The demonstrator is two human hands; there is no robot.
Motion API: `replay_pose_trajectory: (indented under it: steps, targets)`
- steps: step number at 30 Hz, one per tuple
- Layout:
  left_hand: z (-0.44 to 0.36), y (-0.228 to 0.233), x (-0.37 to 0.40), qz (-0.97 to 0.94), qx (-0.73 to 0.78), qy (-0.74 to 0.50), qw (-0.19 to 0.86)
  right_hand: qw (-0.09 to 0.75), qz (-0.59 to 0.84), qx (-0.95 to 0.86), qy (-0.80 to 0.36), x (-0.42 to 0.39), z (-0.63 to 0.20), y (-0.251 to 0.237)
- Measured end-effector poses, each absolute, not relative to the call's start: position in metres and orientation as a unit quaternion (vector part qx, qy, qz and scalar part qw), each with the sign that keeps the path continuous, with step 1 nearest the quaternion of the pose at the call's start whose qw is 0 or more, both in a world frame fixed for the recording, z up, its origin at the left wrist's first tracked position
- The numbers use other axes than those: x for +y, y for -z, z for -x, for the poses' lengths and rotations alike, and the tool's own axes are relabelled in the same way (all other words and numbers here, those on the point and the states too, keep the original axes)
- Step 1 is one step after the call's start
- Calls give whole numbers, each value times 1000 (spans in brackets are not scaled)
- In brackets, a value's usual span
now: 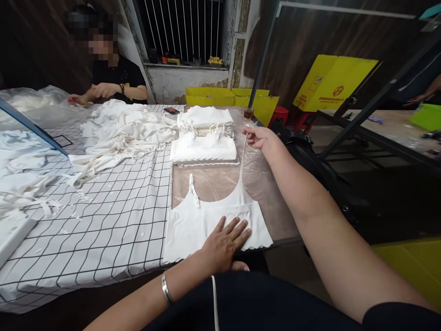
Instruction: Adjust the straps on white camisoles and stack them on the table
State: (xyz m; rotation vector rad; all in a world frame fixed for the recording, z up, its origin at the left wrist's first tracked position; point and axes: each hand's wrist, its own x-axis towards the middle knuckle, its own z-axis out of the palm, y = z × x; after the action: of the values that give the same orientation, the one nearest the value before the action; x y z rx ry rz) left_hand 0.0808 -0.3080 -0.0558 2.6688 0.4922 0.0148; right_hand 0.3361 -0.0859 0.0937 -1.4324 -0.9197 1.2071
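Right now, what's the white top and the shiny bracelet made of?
The white top looks like thin, smooth, stretchy fabric: it lies flat and limp, its strap pulled taut by the right hand. The bracelet by the left hand looks like polished metal, glinting silver.

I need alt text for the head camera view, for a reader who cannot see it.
A person's left hand presses flat on a white camisole on a table, while the right hand pulls one strap taut. Folded stacks lie beyond; another person sits opposite.
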Motion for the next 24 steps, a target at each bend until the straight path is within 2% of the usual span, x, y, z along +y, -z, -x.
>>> replay_pose_trajectory:
  steps: [3,6,9,11,13,15,17,18,21,24]
  targets:
    - [-86,44,-312,-931,207,-35,299,570,542,-411,-460,-121,-333,-110]
    - [-95,23,-317,-801,267,-122,521,602,461,-531,-378,-199,-315,-104]
    - [-104,4,-315,-487,258,-177,815,517,443,-661,-315,-296,-291,-77]
    - [-108,-3,-310,-284,213,-185,916,440,441,-721,-303,-349,-279,-53]
    - [-112,-6,-306,-178,193,-194,945,448,489,-696,-276,-384,-272,-31]
    - [-116,-8,-304,-152,201,-206,946,533,537,-592,-277,-399,-268,-13]
    - [-118,-11,-303,-163,202,-208,943,601,541,-474,-348,-401,-267,-2]
    - [-120,-13,-302,-173,201,-209,941,607,527,-437,-404,-398,-268,1]
    - [-123,-21,-297,-193,216,-201,936,544,484,-405,-553,-388,-269,4]
    - [-126,-24,-287,-203,245,-194,928,464,476,-430,-611,-382,-271,4]
